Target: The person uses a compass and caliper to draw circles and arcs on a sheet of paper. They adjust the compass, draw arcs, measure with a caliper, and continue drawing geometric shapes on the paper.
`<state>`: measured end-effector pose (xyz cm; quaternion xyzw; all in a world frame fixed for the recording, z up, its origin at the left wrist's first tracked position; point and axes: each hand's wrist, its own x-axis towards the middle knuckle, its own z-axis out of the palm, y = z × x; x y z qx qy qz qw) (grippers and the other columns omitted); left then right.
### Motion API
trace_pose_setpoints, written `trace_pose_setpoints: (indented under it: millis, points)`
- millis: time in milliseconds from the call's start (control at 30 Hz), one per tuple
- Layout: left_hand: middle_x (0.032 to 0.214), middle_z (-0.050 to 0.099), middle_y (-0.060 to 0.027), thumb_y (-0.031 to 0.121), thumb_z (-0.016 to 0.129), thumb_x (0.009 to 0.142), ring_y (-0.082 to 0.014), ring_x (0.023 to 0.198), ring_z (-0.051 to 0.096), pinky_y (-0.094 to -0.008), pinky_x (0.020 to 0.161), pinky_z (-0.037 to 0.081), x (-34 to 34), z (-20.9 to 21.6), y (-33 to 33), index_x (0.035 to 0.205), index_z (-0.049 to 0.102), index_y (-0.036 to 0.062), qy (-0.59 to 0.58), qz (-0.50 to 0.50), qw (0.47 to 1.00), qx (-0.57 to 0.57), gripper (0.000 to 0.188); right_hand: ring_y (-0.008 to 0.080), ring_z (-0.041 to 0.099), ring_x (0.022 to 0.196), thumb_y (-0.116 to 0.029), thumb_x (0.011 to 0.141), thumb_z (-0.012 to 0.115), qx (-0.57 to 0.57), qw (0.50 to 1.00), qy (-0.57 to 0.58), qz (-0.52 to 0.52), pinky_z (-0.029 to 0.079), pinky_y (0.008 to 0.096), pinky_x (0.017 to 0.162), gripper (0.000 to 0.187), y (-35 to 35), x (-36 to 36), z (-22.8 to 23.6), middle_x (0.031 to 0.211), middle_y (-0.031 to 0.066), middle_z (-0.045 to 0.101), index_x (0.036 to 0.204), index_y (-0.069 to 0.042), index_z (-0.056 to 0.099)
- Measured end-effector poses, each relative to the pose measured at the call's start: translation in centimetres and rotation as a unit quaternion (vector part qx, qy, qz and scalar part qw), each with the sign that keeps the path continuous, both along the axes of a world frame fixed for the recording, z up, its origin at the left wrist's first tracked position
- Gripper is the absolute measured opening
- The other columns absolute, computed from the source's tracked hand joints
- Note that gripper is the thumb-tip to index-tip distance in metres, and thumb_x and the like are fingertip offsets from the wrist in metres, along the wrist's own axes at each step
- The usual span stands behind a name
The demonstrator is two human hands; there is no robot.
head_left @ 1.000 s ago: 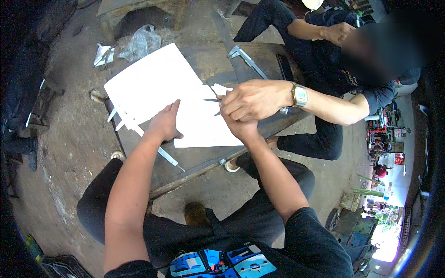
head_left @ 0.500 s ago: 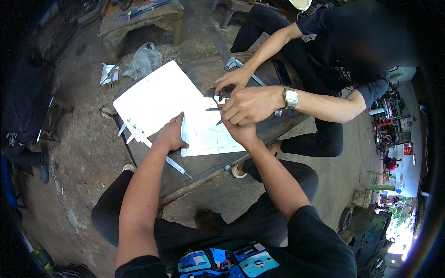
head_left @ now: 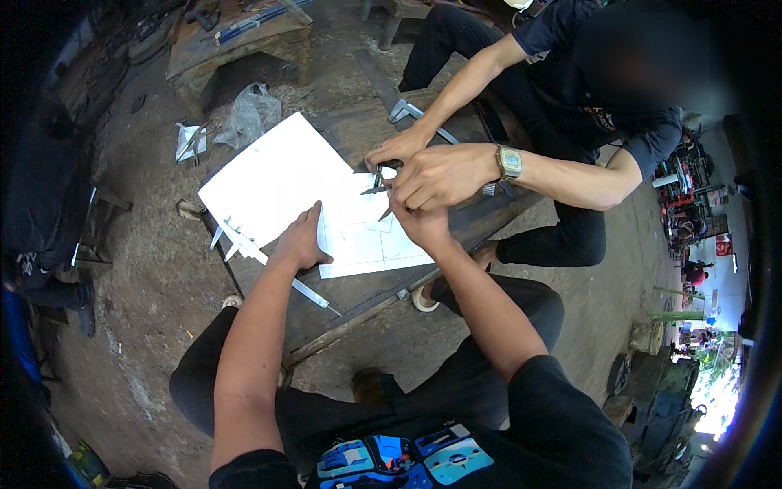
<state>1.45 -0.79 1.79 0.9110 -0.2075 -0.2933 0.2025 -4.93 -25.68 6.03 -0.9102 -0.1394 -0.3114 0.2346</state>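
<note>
My left hand (head_left: 301, 241) lies with fingers stretched out across the edges of two white sheets on a low wooden table. Under it is part of the drawing sheet (head_left: 350, 259), marked with thin lines. My right hand (head_left: 425, 226) is closed at that sheet's right side, its fingers partly hidden beneath a co-worker's hand (head_left: 444, 175). A dark tool with two pointed tips (head_left: 373, 191) shows at these fingers; its kind is unclear. Beside it is the co-worker's other hand (head_left: 397, 150), bent over a small dark piece. A vernier caliper (head_left: 312, 295) passes beneath my left forearm.
A larger blank sheet (head_left: 281, 175) covers the table's left part. Another caliper (head_left: 403, 110) and a dark phone (head_left: 491, 122) lie near the co-worker, who sits at the right. Beyond are a plastic bag (head_left: 251, 114) on the floor and a wooden bench (head_left: 244, 57).
The upper tip of the dark tool has tilted, and more of the drawing sheet shows around it. The co-worker's farther hand has shifted slightly left. My hands stay nearly in place.
</note>
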Motion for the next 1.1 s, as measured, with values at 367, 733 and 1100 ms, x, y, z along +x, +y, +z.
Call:
trace_pose_setpoints:
  millis: [367,733,1100]
  points:
    - [0.154,0.042,-0.0222,0.026,0.096,0.060,-0.0372,0.139,0.047,-0.0424,0.117,0.040,0.2,-0.2,0.0,0.161,0.016,0.0067,0.004,-0.003,1.000,0.014,0.130,0.0294,0.066,0.109,-0.017,0.089,0.071,0.098,0.991,0.085,0.019,0.050,0.0395,0.092,0.029,-0.1,-0.3,0.2,0.112,0.0127,0.070,0.115,-0.005,0.067]
    - [0.151,0.044,-0.0235,0.025,0.096,0.057,-0.0381,0.137,0.048,-0.0424,0.116,0.041,0.2,-0.1,0.1,0.161,0.015,0.0062,-0.001,-0.009,1.000,0.008,0.133,0.0166,0.064,0.089,-0.008,0.091,0.074,0.112,0.993,-0.040,-0.024,0.050,0.0288,0.082,0.023,-0.9,-0.4,13.2,0.097,0.0065,0.067,0.110,0.003,0.064]
    - [0.154,0.040,-0.0237,0.024,0.094,0.061,-0.0376,0.140,0.044,-0.0423,0.119,0.037,-0.1,0.4,-0.2,0.161,0.016,0.0062,-0.008,-0.013,0.999,0.030,0.127,0.0073,0.059,0.076,-0.004,0.098,0.066,0.304,0.943,0.040,-0.129,0.050,0.0223,0.065,0.045,-8.8,-4.3,9.7,0.103,0.0056,0.067,0.138,0.002,0.047]
